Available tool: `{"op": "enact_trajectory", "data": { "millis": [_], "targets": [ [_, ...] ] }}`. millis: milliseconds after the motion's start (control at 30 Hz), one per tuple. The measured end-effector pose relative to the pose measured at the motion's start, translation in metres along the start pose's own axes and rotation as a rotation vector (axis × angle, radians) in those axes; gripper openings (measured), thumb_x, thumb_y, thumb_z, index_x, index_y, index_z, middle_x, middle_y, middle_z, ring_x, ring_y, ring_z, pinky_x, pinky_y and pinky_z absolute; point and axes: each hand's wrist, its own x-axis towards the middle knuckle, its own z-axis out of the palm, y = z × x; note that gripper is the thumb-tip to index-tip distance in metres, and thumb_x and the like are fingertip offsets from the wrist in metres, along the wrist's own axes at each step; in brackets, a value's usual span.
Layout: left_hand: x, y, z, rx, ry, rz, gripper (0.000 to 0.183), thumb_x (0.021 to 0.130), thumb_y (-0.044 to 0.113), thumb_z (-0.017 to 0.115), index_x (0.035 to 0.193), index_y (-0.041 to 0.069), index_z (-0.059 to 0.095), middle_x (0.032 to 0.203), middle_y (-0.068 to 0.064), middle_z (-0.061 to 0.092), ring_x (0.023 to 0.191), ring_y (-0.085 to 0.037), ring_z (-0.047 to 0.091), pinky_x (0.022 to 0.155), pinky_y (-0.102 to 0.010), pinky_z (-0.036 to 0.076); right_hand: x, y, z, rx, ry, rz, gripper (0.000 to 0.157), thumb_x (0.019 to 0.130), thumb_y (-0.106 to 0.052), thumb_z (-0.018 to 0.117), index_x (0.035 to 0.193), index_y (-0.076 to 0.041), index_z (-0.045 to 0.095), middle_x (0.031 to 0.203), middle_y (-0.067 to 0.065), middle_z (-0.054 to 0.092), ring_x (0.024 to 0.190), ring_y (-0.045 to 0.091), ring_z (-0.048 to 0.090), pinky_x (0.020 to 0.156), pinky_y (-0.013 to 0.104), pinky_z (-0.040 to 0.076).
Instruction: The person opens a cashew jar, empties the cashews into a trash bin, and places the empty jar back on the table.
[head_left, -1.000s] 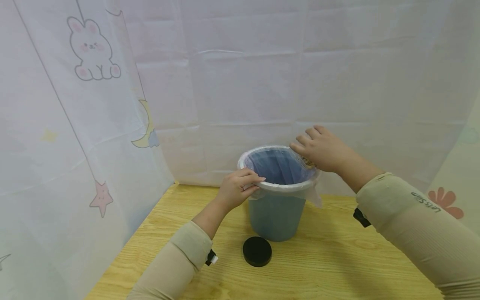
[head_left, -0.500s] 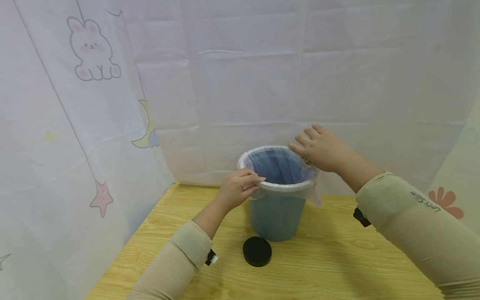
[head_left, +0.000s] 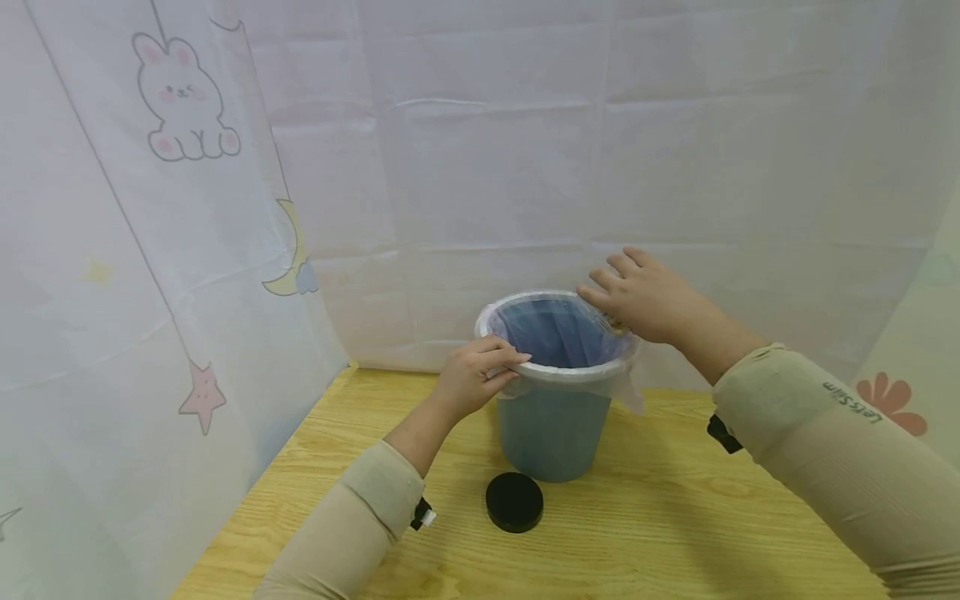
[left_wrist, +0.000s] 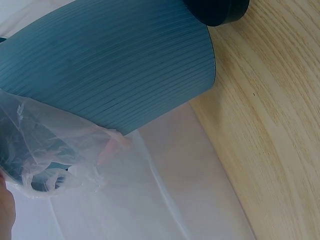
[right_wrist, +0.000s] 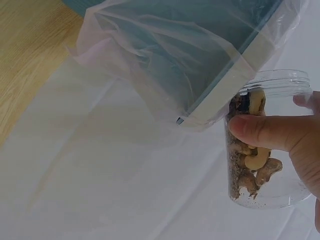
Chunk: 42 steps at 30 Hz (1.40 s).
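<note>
A blue trash bin (head_left: 555, 429) with a white rim stands on the wooden table, lined with a thin translucent bag (right_wrist: 165, 75) folded over its edge. My left hand (head_left: 476, 375) grips the near-left part of the rim, fingers on top and thumb below. At the far-right side, my right hand (head_left: 645, 300) holds a clear, lidless jar (right_wrist: 282, 187), tipped on its side with its mouth by the rim. Cashews and other brown bits (right_wrist: 256, 160) lie along the jar's lower wall. In the head view the right hand hides most of the jar.
In front of the bin a round black lid (head_left: 514, 502) lies on the table (head_left: 645, 542). A pale printed cloth (head_left: 480, 167) hangs behind the table and along its left side.
</note>
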Motion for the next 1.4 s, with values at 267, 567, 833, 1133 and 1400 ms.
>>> {"op": "enact_trajectory", "data": {
  "millis": [267,567,833,1133,1400],
  "targets": [
    [-0.0004,-0.0006,0.0010,0.011,-0.003,0.006,0.023,0.078,0.015,0.073,0.101,0.015,0.072,0.091,0.003,0.063,0.072,-0.007,0.055,0.060,-0.016,0.042,-0.0016,0.0008,0.0001,0.053,-0.015,0.036,0.069,0.074,-0.018,0.076,0.135,-0.014,0.044,0.131,0.015,0.046,0.119,0.040,0.041,0.099,0.054,0.029],
    [0.0003,0.0001,0.0008,0.009,0.004,0.005,0.023,0.077,0.015,0.073,0.100,0.015,0.072,0.090,0.003,0.063,0.073,-0.007,0.055,0.061,-0.016,0.042,-0.0021,0.0008,0.0013,0.087,0.004,0.042,0.093,0.056,-0.033,0.087,0.134,-0.013,0.043,0.129,0.016,0.046,0.117,0.040,0.042,0.098,0.055,0.030],
    [0.0006,0.0007,0.0005,0.012,0.005,0.007,0.023,0.077,0.015,0.073,0.100,0.014,0.072,0.090,0.003,0.063,0.072,-0.007,0.054,0.060,-0.016,0.042,-0.0021,0.0006,0.0020,0.100,0.005,0.040,0.094,0.054,-0.035,0.087,0.134,-0.012,0.043,0.128,0.017,0.047,0.116,0.040,0.042,0.098,0.055,0.030],
    [0.0009,-0.0004,0.0002,0.016,0.000,0.005,0.023,0.077,0.016,0.073,0.100,0.015,0.072,0.090,0.003,0.064,0.070,-0.007,0.054,0.059,-0.016,0.042,-0.0011,0.0005,0.0027,0.103,0.006,0.044,0.094,0.055,-0.033,0.087,0.134,-0.013,0.042,0.130,0.016,0.046,0.117,0.040,0.041,0.098,0.055,0.029],
    [-0.0010,-0.0016,0.0002,0.022,-0.003,-0.001,0.024,0.077,0.017,0.073,0.100,0.017,0.072,0.090,0.004,0.063,0.071,-0.007,0.054,0.060,-0.017,0.042,-0.0001,-0.0007,0.0016,0.092,0.006,0.041,0.089,0.061,-0.029,0.085,0.136,-0.014,0.040,0.134,0.015,0.043,0.122,0.040,0.037,0.101,0.055,0.026]
  ]
}}
